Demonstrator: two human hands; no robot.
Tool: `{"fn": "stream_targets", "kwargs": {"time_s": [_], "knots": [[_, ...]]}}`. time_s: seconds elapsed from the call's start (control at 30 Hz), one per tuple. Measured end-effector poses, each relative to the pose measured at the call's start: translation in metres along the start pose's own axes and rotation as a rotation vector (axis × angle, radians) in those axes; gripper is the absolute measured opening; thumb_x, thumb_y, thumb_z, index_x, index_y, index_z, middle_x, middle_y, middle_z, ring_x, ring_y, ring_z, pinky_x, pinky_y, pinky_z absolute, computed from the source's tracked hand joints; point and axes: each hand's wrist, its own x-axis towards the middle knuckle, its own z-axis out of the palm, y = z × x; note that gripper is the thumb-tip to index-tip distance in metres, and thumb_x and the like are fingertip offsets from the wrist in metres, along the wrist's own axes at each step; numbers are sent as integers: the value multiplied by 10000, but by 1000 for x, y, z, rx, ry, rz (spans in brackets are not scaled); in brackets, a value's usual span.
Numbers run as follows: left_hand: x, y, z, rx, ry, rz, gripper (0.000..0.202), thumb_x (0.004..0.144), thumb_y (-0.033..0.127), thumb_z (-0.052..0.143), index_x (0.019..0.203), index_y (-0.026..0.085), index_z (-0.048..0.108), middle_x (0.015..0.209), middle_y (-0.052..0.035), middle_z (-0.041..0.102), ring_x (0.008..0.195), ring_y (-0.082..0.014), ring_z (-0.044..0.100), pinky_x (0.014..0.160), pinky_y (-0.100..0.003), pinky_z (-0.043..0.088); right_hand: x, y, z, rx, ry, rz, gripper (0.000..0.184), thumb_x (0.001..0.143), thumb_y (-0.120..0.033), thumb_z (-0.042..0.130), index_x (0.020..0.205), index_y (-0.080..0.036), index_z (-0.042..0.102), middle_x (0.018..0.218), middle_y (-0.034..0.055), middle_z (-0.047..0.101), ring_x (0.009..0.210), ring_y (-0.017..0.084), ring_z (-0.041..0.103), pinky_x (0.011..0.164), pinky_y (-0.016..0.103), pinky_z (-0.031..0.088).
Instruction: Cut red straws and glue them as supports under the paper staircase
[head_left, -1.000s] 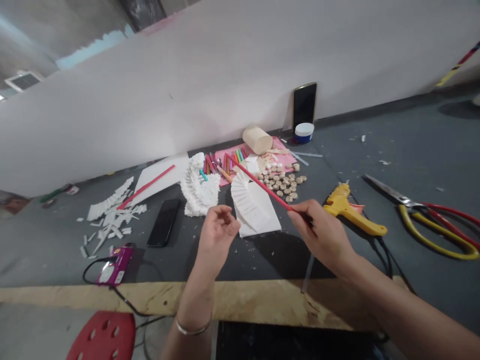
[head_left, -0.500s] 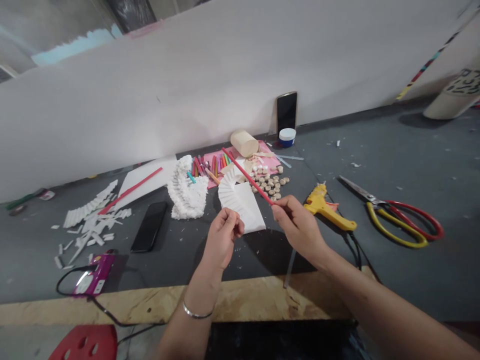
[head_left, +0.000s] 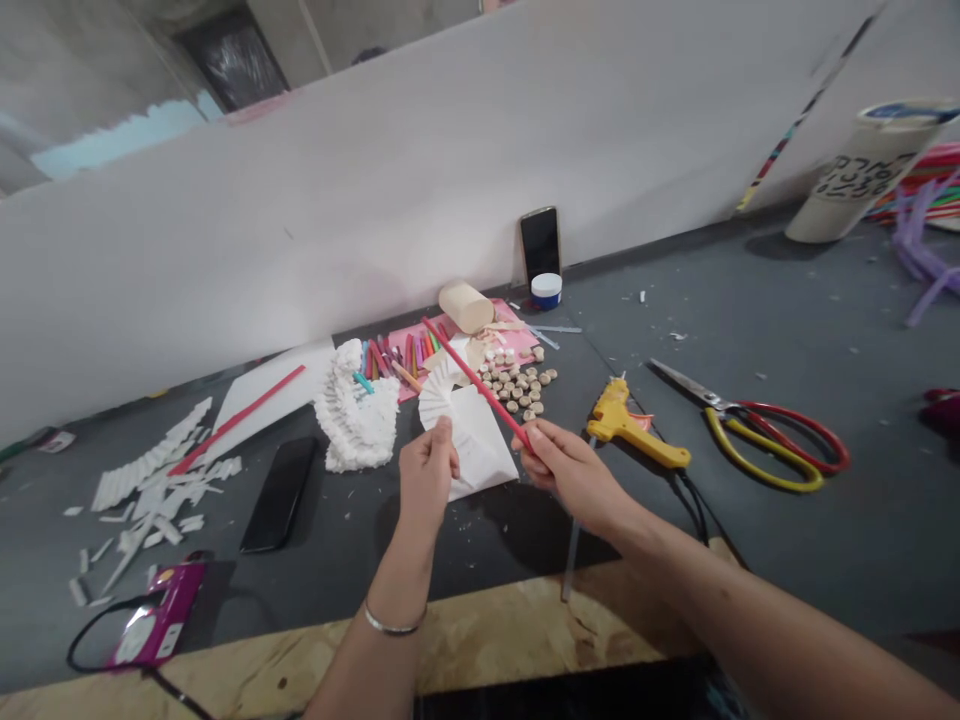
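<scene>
My right hand [head_left: 566,465] grips the near end of a thin red stick [head_left: 474,378], which slants away to the upper left. To its left, my left hand [head_left: 429,468] is closed with thumb and fingers pressed together; anything inside it is hidden. Just beyond that hand lies a white sheet [head_left: 484,445] bearing a curved row of pleated white strips [head_left: 439,395]. Small round beige pieces [head_left: 517,385] are scattered behind the right hand. A yellow glue gun [head_left: 637,425] rests to the right of it.
Large scissors [head_left: 739,415] lie at right. A white crumbly piece [head_left: 360,420], a black phone [head_left: 279,495], loose white scraps [head_left: 161,500] and a purple power strip [head_left: 161,615] are at left. A beige cylinder [head_left: 466,307], a blue-white jar [head_left: 547,290] and a propped phone [head_left: 541,243] stand behind.
The view has shifted, bringing more of the right side, including a tall cup, into sight. The right hand still holds the red stick, and the two hands look slightly closer together.
</scene>
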Motion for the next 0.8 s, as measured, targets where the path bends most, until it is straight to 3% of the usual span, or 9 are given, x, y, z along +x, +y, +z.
{"fn": "stream_targets", "kwargs": {"time_s": [0.07,0.13,0.2,0.3,0.4,0.47,0.6,0.73,0.8], "knots": [[2,-3,-3,-44,56,51,509,905,527,482,549,175,571,545,-9,522,560,-127,479,597,-249,385,-1,2,1,-1,-42,21,390,888,-562,514,804,-181,518,580,-82,270,492,68,217,463,218,163],[3,-4,-5,-127,48,106,447,896,553,489,779,175,698,691,-29,594,671,-145,532,670,-259,422,-2,2,2,-23,-77,44,386,892,-555,508,790,-183,502,576,-85,268,489,67,216,465,219,162],[3,-1,-6,-221,1,120,509,867,613,493,970,172,727,755,-43,607,719,-159,542,704,-273,440,-3,2,3,-70,-97,67,390,893,-561,493,783,-186,490,571,-84,280,487,69,223,465,221,172],[0,5,-6,-266,-48,86,572,798,659,562,1031,168,742,739,-50,616,717,-169,539,702,-281,445,-5,3,6,-210,-94,62,402,899,-567,469,767,-187,481,593,-68,334,512,77,275,481,222,210],[-4,10,-6,-206,-57,6,427,768,550,679,975,188,766,724,-41,641,699,-154,547,685,-264,439,-6,5,7,-312,-101,43,404,904,-557,465,748,-185,481,623,-51,381,553,85,321,505,220,249],[-4,9,-8,-202,-72,-29,336,766,488,709,899,187,778,679,-31,636,662,-137,541,656,-250,428,-8,6,7,-247,-143,99,397,898,-551,480,750,-182,488,602,-61,358,526,78,293,486,216,225],[-5,4,-14,-330,-188,-35,344,772,488,705,860,164,778,593,-24,593,604,-125,515,600,-251,396,-11,2,7,106,-297,348,334,865,-484,550,739,-183,477,525,-104,245,446,53,160,434,209,126],[-4,5,-16,-568,-303,-108,504,756,583,679,977,135,751,614,-29,573,584,-130,505,589,-277,408,-13,-5,5,332,-440,570,247,810,-327,581,678,-195,419,476,-120,204,397,41,91,389,204,94],[-1,7,-15,-679,-262,-163,513,767,591,666,1034,155,719,656,-17,563,573,-113,496,572,-265,404,-13,-6,4,377,-451,596,227,806,-297,568,678,-197,410,471,-121,192,391,41,73,379,197,86]]}}
